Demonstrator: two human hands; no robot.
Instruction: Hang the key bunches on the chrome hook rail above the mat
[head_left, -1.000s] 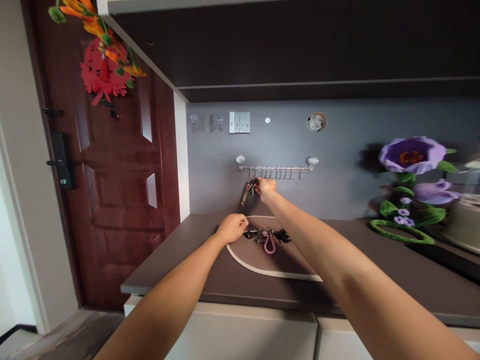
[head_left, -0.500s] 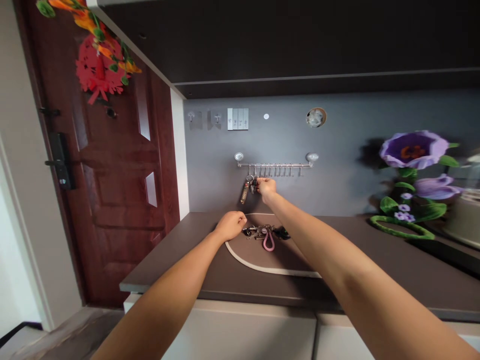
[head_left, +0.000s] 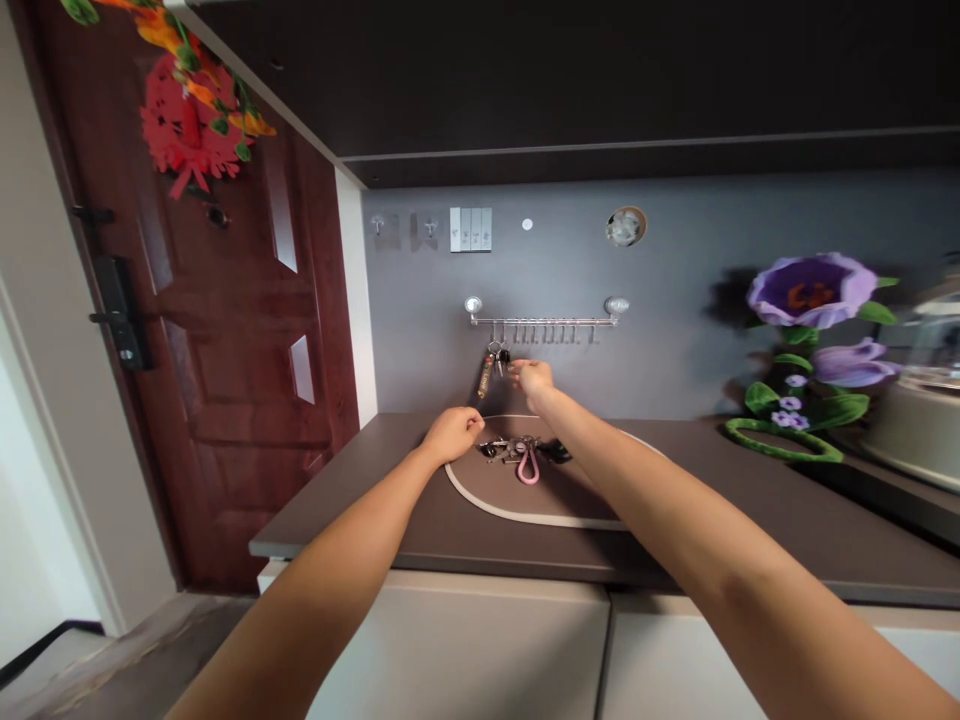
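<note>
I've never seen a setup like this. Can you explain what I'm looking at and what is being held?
There's no machine: these are a person's bare arms, seen by one camera worn on the head, looking forward and down. On the counter lies a brown mat with a pale rim, and on it a cluster of keys with a pink loop. The left hand is beside that cluster. The right hand is next to a hanging key bunch on the wall rack. I see nothing held, though the fingers may hide something small.

Rightward hooks (head_left: pixel 564 336) on the rail (head_left: pixel 544 322) lie open from the front, but hanging keys (head_left: pixel 502 358) crowd its left.
</note>
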